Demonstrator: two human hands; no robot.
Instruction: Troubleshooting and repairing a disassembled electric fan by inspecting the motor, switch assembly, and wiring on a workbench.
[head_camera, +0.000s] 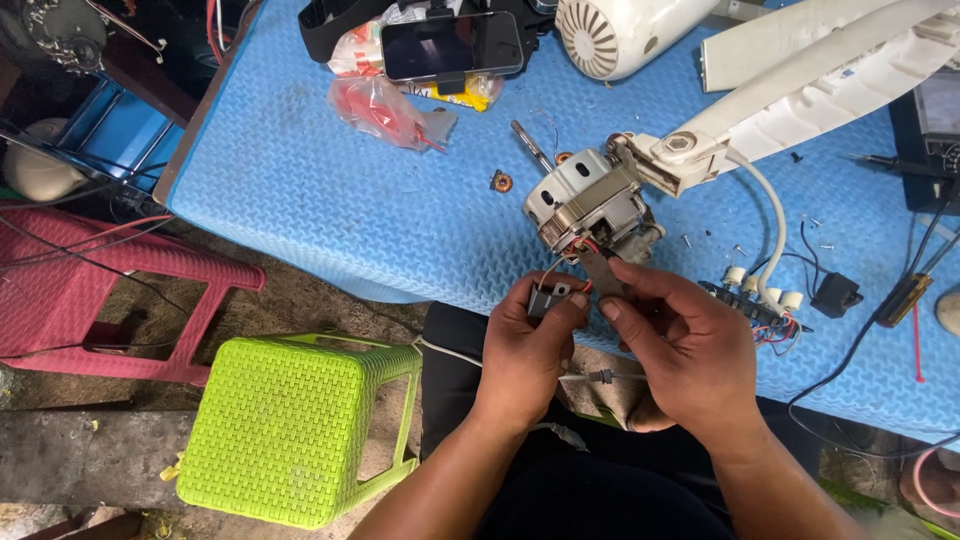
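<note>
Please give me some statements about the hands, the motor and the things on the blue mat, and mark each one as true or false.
1. The left hand holds a small dark block with red wires. True.
2. The fan motor lies on a blue mat. True.
3. The stool beside the person is orange. False: the plastic stool is bright green.
4. The phone lies next to the right hand. False: it lies at the far edge of the mat, away from both hands.
5. A white cable runs from the white fan arm down towards the switch buttons. True.
</note>
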